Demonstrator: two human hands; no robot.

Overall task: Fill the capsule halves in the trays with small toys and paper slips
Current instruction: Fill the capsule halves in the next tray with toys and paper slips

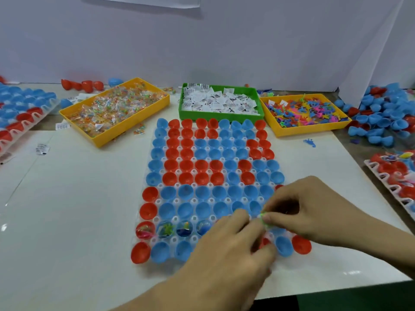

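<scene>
Nearest the lens, left hand with fingers curled, fingertips meeting those of the right hand over a small bright-green toy, pinched between the two; hard to tell through the blur which hand has the firmer hold. Directly beneath the hands, the near right part of the white tray, packed with red and blue capsule halves.

Just left of the left hand, in the second row from the near edge, four filled halves with wrapped toys showing inside. No paper slip plainly visible in them. Nearest row below them apparently bare, at least left of the hands; halves under the hands hidden. Beyond the fingertips, row after row reaching away, all apparently unfilled.

Far ahead of the hands, green bin heaped with paper slips; ahead and left, yellow bin of bagged toys; ahead and right, second yellow bin of loose coloured toys. Well right of the right hand, another tray with toys in red halves.

Judged early: only a handful done here, nearly the whole tray left, slips likely still to go in
</scene>
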